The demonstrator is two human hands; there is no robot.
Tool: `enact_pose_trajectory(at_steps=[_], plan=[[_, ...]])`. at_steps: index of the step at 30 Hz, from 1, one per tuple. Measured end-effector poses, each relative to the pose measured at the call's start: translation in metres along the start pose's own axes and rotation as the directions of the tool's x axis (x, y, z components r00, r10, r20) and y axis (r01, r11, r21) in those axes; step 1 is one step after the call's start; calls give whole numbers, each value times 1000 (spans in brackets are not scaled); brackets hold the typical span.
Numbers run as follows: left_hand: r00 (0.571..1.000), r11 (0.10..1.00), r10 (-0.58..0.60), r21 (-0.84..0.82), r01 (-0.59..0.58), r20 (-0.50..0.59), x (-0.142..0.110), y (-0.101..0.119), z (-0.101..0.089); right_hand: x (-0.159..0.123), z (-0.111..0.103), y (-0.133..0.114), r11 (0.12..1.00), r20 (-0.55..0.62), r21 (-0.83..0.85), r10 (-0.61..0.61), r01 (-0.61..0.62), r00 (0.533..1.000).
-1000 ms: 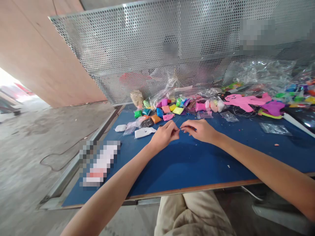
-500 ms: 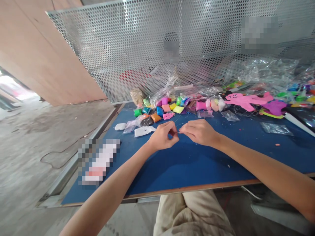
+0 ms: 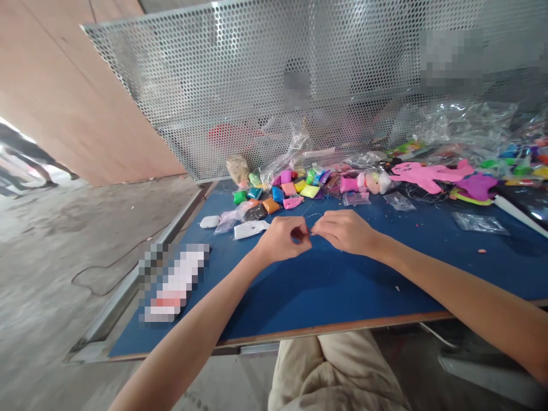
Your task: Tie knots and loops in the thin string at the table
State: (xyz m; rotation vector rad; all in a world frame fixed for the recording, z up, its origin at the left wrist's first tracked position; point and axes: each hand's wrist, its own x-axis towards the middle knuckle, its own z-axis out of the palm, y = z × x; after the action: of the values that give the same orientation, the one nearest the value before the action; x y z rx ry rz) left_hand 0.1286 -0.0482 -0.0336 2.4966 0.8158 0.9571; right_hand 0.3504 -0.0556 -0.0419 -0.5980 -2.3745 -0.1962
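Note:
Above the blue table (image 3: 308, 308), my left hand (image 3: 280, 240) and my right hand (image 3: 349, 231) face each other, fingertips almost touching. Both are closed in a pinch. A thin, pale strand (image 3: 315, 214), wire or thread, curves up from between them; its ends are hidden by the fingers. The left thumb and forefinger form a ring, while the right fingers lie pressed together. Just beyond the left hand lies a white packet (image 3: 250, 229). Farther back are several small coloured packets (image 3: 270, 205) of what looks like soft clay.
Behind the table's far edge stands a perforated metal sheet (image 3: 257, 74). A pink figure-shaped piece (image 3: 428, 174) and clear plastic bags (image 3: 466, 123) lie at the back right. A blurred-out white item (image 3: 177, 282) rests at the left. Someone's legs (image 3: 38, 165) show far left.
Both hands stay pinched in nearly the same place; the left knuckles have dipped slightly. A person's legs have come into view at the far left.

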Motion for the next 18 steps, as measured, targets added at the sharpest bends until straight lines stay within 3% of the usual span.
enact_pose_trajectory(at_steps=[11, 18], plan=[[998, 999, -39, -22, 40, 49, 1, -3, 0, -1, 5, 0, 993, 59, 48, 107, -110, 992], [972, 998, 53, -50, -42, 230, 1, -7, -13, 0, -1, 9, 986, -3, 115, 120, -119, 993]])
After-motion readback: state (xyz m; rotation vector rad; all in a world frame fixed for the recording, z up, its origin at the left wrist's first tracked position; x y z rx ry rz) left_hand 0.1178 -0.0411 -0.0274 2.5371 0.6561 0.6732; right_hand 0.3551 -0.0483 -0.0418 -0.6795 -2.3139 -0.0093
